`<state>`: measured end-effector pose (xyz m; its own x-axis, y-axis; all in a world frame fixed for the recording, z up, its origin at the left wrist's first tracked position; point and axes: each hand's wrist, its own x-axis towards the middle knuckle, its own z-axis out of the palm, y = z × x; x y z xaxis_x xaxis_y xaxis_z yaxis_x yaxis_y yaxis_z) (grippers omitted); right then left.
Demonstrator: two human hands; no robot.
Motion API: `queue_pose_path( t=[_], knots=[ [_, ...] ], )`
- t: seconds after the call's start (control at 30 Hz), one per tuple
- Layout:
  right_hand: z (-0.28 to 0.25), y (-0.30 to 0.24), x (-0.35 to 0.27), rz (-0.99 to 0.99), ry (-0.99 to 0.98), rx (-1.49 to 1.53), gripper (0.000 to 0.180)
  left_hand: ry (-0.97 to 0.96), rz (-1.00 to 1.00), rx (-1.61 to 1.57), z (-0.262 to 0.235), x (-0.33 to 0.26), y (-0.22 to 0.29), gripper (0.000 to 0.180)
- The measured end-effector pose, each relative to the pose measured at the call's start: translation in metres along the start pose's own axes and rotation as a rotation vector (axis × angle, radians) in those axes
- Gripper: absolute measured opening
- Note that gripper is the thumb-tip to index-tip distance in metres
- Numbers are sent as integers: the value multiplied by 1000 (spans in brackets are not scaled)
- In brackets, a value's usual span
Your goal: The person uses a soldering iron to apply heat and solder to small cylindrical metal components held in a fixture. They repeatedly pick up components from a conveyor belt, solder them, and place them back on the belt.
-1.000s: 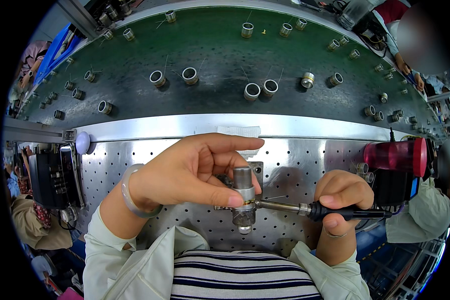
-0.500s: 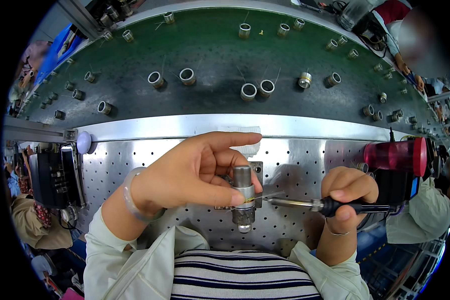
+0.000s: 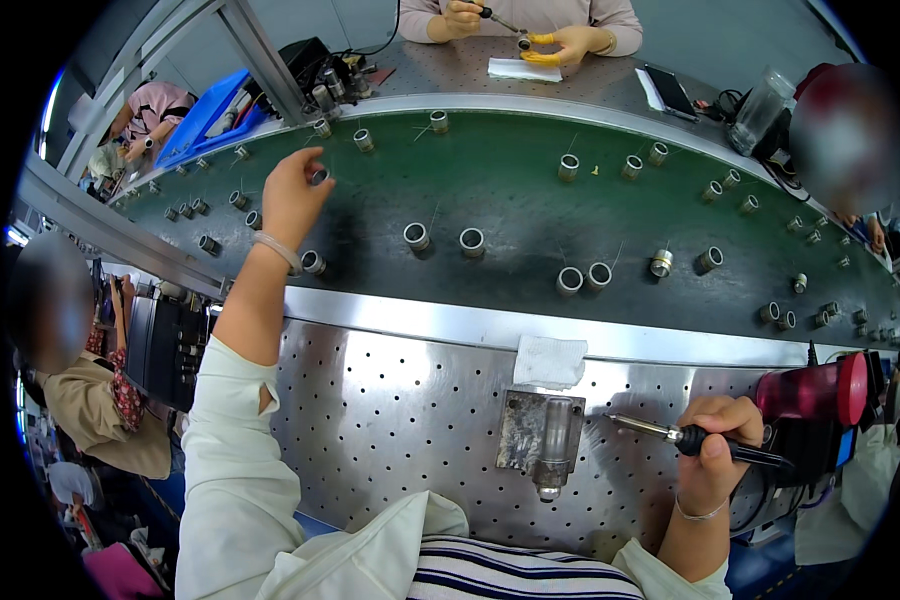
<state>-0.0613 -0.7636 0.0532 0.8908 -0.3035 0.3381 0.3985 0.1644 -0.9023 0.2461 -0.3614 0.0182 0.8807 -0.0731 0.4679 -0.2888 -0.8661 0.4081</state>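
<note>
Your left hand (image 3: 292,195) has reached out to 11 o'clock on the green belt (image 3: 510,190), fingertips pinching a small metal ring (image 3: 318,177). Your right hand (image 3: 715,450) stays clenched on the soldering iron (image 3: 670,432) beside the fixture (image 3: 540,440). Next, I judge, bring the ring to that fixture on the tabletop (image 3: 400,420).

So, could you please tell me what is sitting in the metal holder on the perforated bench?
A silvery metal cylinder lies lengthwise in the metal holder, one end sticking out toward the person. Whatever is beneath the cylinder is covered. The right hand holds a soldering iron beside it, tip apart.
</note>
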Motion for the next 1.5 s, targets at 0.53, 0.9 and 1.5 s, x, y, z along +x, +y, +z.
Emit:
queue_pose_path(
  t=[0.53,0.9,1.5],
  knots=[
    [-7,2,3,75,7,15,13,-326,-27,-534,1,-80,125,34],
    [-11,1,2,105,25,31,15,-1297,-378,-1498,-13,-116,205,26],
    [-5,-3,-6,95,-123,149,17,-1538,-250,-1611,2,-130,216,35]
  ],
)
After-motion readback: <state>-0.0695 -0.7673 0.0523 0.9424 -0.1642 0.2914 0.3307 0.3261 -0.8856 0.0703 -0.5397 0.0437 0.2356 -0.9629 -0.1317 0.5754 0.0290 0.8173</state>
